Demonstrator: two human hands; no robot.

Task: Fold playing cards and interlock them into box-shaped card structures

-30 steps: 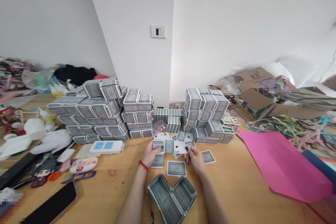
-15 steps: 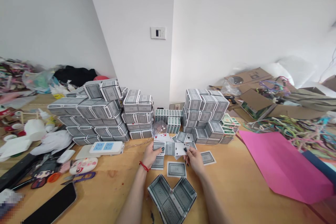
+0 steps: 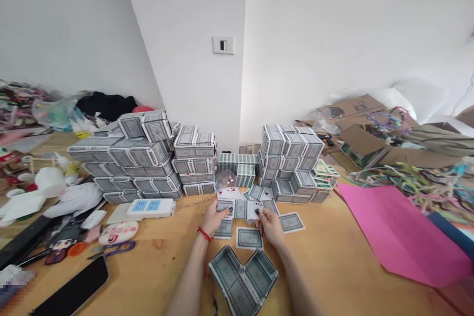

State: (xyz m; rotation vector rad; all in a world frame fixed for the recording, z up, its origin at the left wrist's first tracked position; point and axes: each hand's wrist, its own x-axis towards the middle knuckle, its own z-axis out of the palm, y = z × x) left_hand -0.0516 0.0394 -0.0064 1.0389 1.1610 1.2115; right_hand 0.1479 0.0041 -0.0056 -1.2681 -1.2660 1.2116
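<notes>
At the middle of the table my left hand (image 3: 214, 217), with a red string bracelet at the wrist, pinches a patterned playing card (image 3: 224, 206) at the left. My right hand (image 3: 269, 222) grips a white-faced playing card (image 3: 252, 210) marked 2, with its thumb on top. Between them shows a grey-backed card section (image 3: 241, 209); whether these pieces are joined I cannot tell. Just below lies a grey-backed card (image 3: 249, 238). A heart-shaped box made of cards (image 3: 242, 276) stands between my forearms, its hollow facing up.
Stacked blocks of folded cards stand at the left (image 3: 126, 158) and right (image 3: 291, 158). Green-backed card decks (image 3: 245, 175) sit at the back. A power strip (image 3: 151, 208), scissors (image 3: 114, 249) and phone (image 3: 74, 289) lie left; pink paper (image 3: 396, 232) and yarn (image 3: 403, 182) lie right.
My right hand has moved slightly left with its card, so less of the white face shows beside the middle section. My left hand has hardly moved.
</notes>
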